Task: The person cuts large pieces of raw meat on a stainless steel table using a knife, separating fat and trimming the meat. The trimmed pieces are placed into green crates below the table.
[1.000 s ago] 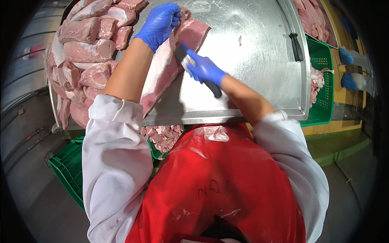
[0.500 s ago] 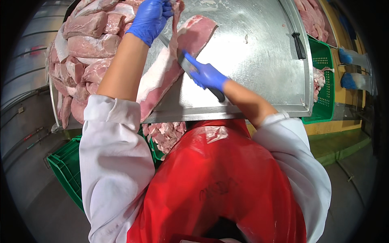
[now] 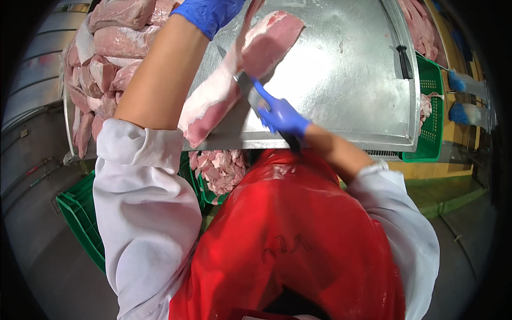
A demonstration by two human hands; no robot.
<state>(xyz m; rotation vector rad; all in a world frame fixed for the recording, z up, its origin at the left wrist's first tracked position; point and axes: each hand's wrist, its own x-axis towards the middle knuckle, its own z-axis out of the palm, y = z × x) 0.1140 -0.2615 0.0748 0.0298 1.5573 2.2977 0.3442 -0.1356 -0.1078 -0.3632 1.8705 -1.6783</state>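
A long piece of pink meat with a white fat layer point(image 3: 210, 109) lies slanted on the metal work table point(image 3: 352, 101). My left hand point(image 3: 210, 15), in a blue glove, is at the top edge of the view, its fingers largely cut off. From the meat a thin strip of trimmings point(image 3: 245, 33) rises taut toward that hand. My right hand point(image 3: 285, 117), also gloved in blue, grips a knife point(image 3: 244, 84) by its black handle, index finger stretched along the blade. The blade crosses the meat at the foot of the strip.
Large meat pieces point(image 3: 120, 45) are heaped at the left. A second black-handled tool point(image 3: 404, 61) lies by the table's right rim. Green crates stand at the right point(image 3: 431, 125) and lower left point(image 3: 80, 213). Trimmings point(image 3: 218, 170) fill a container below the front edge.
My left hand has moved up and right, partly out of view, drawing the strip with it. The knife in my right hand has shifted slightly down in the view.
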